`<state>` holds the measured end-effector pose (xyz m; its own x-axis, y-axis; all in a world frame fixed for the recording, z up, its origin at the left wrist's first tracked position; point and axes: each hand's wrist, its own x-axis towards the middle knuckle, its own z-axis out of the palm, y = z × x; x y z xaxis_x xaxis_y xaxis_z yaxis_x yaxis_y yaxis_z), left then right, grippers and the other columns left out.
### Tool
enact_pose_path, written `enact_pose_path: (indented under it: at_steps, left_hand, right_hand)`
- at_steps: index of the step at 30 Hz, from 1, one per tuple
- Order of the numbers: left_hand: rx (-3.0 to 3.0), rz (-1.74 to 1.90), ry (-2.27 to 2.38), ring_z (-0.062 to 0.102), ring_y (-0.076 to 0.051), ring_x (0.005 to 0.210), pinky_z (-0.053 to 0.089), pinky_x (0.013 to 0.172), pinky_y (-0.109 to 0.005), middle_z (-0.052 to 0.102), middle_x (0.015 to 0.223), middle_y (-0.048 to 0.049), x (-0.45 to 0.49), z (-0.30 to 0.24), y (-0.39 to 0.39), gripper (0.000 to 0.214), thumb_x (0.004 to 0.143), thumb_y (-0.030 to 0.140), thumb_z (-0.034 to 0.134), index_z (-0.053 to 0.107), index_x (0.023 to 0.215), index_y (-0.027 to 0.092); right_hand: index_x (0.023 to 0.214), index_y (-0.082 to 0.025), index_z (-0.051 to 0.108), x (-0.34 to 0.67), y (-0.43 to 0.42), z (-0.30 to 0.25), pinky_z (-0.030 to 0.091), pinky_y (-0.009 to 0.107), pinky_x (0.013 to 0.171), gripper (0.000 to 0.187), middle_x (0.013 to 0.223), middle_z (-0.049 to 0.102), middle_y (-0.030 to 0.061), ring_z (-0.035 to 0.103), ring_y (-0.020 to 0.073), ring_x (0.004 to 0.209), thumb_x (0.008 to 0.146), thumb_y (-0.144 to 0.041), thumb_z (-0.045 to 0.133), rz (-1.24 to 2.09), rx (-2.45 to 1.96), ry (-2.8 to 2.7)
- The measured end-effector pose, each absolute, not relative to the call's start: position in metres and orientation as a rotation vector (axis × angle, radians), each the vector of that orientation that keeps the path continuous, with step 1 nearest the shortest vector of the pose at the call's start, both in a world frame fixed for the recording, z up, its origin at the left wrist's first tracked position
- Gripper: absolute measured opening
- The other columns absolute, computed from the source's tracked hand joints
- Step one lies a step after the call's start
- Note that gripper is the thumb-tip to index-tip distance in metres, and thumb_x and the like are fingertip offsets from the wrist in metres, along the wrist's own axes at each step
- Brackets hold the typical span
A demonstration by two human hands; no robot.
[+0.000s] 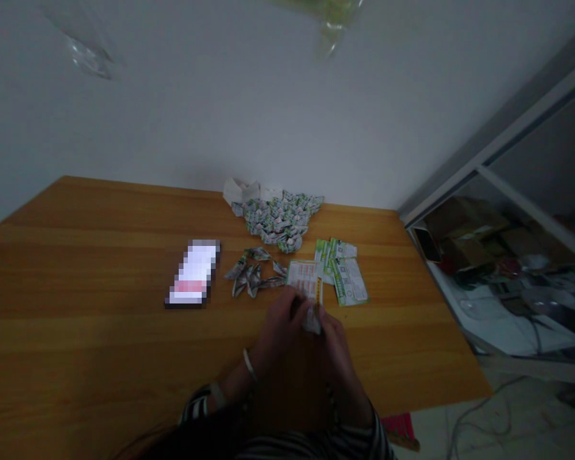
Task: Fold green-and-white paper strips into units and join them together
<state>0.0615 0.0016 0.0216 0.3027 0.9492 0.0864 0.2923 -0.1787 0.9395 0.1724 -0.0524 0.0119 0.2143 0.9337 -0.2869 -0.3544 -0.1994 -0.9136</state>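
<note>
At the bottom centre of the frame, striped sleeves point(196, 404) are seen, and a pale bangle point(250, 365) is worn on the left wrist. Just above, a printed paper sheet point(303, 275) is gripped at its lower part by the left hand point(282, 314), while its lower right edge is pinched by the right hand point(335, 338). Beyond the hands, folded paper pieces point(253, 280) are scattered left of the sheet, a smartphone point(193, 271) is laid farther left, and green-and-white leaflets point(349, 281) are overlapped at right. Near the wall point(220, 115), a cluster of folded paper point(280, 220) is placed on the wooden table point(100, 255).
</note>
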Motion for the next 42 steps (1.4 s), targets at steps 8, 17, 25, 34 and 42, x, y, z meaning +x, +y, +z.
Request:
enact_pose_path:
  at_steps: [8,17,25,34,42]
  left_hand:
    - [1.737,0.868,1.176,0.054,-0.018,0.075,0.042,0.067,-0.029,0.059,0.083,-0.0037,0.055,0.025,0.003,0.015,0.092,0.032,0.048,0.053,0.086,0.019]
    - [1.743,0.852,1.145,0.052,-0.016,0.07,0.04,0.065,-0.027,0.058,0.079,-0.0019,0.052,0.026,0.0,0.014,0.091,0.032,0.049,0.053,0.087,0.019]
    - [1.674,0.899,1.111,0.05,-0.014,0.066,0.038,0.06,-0.025,0.057,0.076,-0.0003,0.05,0.027,-0.002,0.012,0.09,0.029,0.05,0.054,0.088,0.018]
    - [1.526,0.949,1.041,0.046,-0.012,0.062,0.036,0.057,-0.023,0.051,0.072,0.0018,0.051,0.032,-0.002,0.017,0.09,0.033,0.05,0.053,0.084,0.018]
    - [1.461,0.951,1.017,0.048,-0.013,0.065,0.039,0.059,-0.024,0.052,0.074,0.001,0.051,0.026,0.0,0.018,0.092,0.035,0.049,0.052,0.086,0.018]
  right_hand:
    - [0.112,-0.019,0.069,0.173,-0.054,0.019,0.05,0.037,0.091,0.041,0.111,0.071,0.0073,0.062,0.0242,0.107,0.084,-0.048,0.062,1.613,-0.899,-0.299]
    - [0.104,-0.021,0.071,0.175,-0.061,0.017,0.051,0.036,0.086,0.038,0.106,0.072,0.0068,0.065,0.0243,0.099,0.083,-0.051,0.062,1.568,-0.964,-0.387]
    - [0.096,-0.021,0.07,0.178,-0.064,0.012,0.051,0.031,0.072,0.032,0.094,0.073,0.0063,0.066,0.0219,0.085,0.08,-0.048,0.067,1.565,-0.98,-0.519]
    - [0.088,-0.023,0.071,0.179,-0.065,0.006,0.05,0.032,0.069,0.03,0.083,0.071,0.005,0.063,0.0206,0.073,0.076,-0.051,0.069,1.528,-0.998,-0.51]
    - [0.091,-0.019,0.071,0.176,-0.063,0.011,0.05,0.031,0.072,0.026,0.086,0.071,0.0055,0.063,0.02,0.08,0.08,-0.042,0.068,1.505,-1.021,-0.477]
